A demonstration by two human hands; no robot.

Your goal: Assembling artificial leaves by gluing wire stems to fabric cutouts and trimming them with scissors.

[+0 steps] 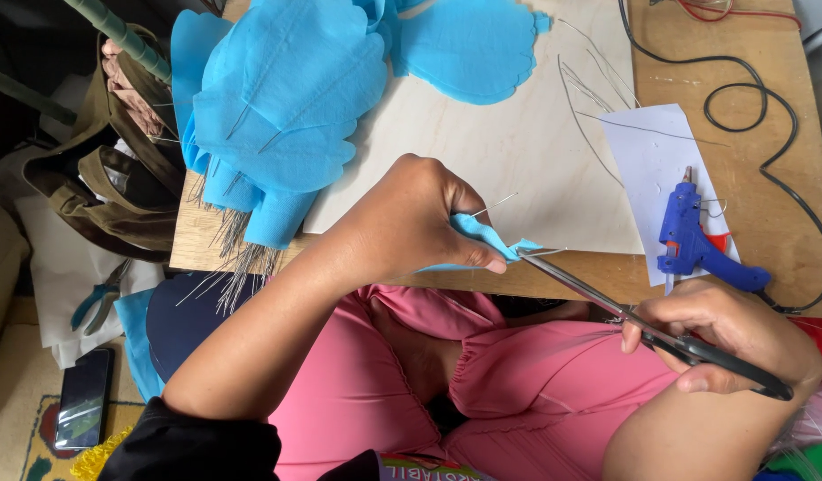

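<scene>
At far left, lower frame, a dark phone (83,397) lies on the floor, with blue-handled pliers (97,298) just above it. Upper left: a pile of blue paper petals (286,107) with wire stems (237,258) rests on the counter (767,214), partly over a pale board (518,160). Centre: the left hand (411,218), fingers pinched closed, grasps a small blue paper piece (496,240) on a thin wire, at the counter's near edge. Scissors (607,303) touch this piece with their tips. Lower right: the right hand (723,334) has its fingers clenched through the scissors' black handles. Right: a blue glue gun (696,245) lies on white paper (647,151); a black cable (785,134) loops beyond.
</scene>
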